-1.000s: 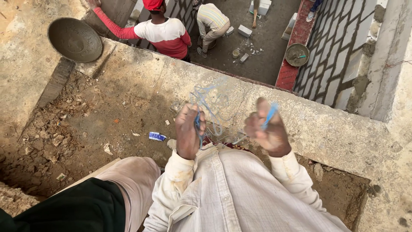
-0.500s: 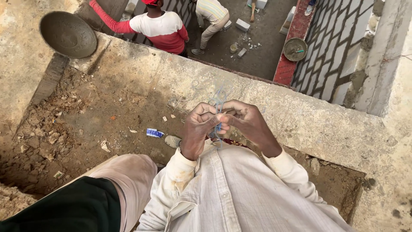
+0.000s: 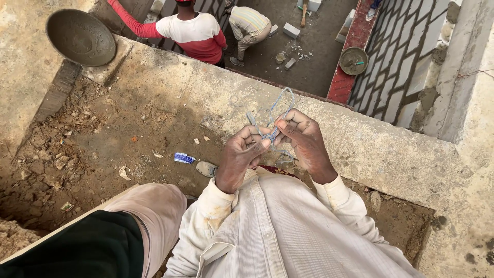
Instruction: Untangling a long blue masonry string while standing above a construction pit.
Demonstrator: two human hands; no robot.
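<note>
Fingers [image 3: 257, 143] of left hand [image 3: 241, 157] and right hand [image 3: 304, 141]: closed together, pinching a tangle of pale blue string [image 3: 272, 114], held higher and looser than half a second ago. String: loops rise upward from the fingertips, away from the body, long axis near upright. Beyond: concrete wall top [image 3: 360, 144] just ahead, open drop past it; dirt floor [image 3: 103, 149] with rubble leftward; metal pan [image 3: 81, 37] far left.
</note>
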